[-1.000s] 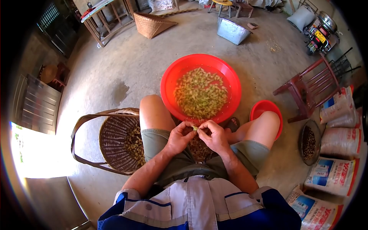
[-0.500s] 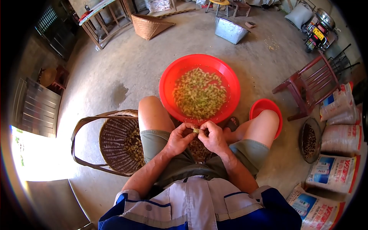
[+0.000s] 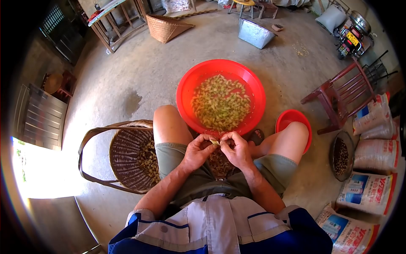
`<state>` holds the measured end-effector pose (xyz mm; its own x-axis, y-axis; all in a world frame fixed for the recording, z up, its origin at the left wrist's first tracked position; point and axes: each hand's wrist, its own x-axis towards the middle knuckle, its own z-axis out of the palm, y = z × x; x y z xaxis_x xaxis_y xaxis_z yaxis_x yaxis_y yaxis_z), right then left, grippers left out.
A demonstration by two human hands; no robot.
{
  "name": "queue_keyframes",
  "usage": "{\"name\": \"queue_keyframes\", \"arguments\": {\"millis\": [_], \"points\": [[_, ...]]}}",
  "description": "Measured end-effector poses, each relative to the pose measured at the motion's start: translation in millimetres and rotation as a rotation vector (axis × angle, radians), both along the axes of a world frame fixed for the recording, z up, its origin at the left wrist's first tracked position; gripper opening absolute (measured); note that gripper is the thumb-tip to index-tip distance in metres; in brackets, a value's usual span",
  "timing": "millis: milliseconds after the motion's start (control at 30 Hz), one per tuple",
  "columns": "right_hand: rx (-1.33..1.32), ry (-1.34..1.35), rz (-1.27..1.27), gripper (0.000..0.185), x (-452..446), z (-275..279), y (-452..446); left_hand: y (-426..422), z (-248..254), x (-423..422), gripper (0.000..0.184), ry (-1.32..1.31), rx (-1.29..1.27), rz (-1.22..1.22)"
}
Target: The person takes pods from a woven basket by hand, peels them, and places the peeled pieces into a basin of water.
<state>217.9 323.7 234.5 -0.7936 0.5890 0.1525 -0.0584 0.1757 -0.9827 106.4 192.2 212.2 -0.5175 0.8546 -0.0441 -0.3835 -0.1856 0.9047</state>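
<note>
My left hand (image 3: pixel 198 153) and my right hand (image 3: pixel 237 150) meet between my knees. Fingertips of both pinch one small pale green bulb-like piece (image 3: pixel 215 142), whose exact kind I cannot make out. Just beyond them stands a large red basin (image 3: pixel 182 99) with many similar pale green pieces (image 3: pixel 222 103) in water. By my left leg is a dark wicker basket (image 3: pixel 124 158) with a tall handle, holding brownish unpeeled pieces (image 3: pixel 149 165). Brown scraps (image 3: pixel 219 164) lie below my hands, partly hidden by them.
A smaller red basin (image 3: pixel 308 137) stands behind my right knee. Further right are a wooden chair (image 3: pixel 338 95), a dark round pan (image 3: pixel 341 156) and printed sacks (image 3: pixel 367 190). A metal tub (image 3: pixel 255 34) and a woven scoop basket (image 3: pixel 165 28) lie on the far floor.
My fingers have shifted slightly around the small piece, and the right fingertips sit a little differently on it. The basin and baskets stay in place.
</note>
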Motion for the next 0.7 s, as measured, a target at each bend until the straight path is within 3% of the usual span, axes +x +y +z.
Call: {"name": "queue_keyframes", "arguments": {"millis": [133,233,533,700], "points": [[0.063,0.009,0.068,0.010,1,1,1,0,1,4,0.020,0.099,-0.075,0.014],[0.271,0.042,0.034,0.009,-1,-6,5,-1,5,5,0.019,0.145,-0.119,0.006],[0.157,0.005,-0.096,0.015,-4,-7,-4,0,3,3,0.019,0.049,-0.010,0.018],[0.256,-0.073,-0.167,0.017,-4,-13,-2,-1,11,0,0.020,-0.072,0.074,0.086]]}}
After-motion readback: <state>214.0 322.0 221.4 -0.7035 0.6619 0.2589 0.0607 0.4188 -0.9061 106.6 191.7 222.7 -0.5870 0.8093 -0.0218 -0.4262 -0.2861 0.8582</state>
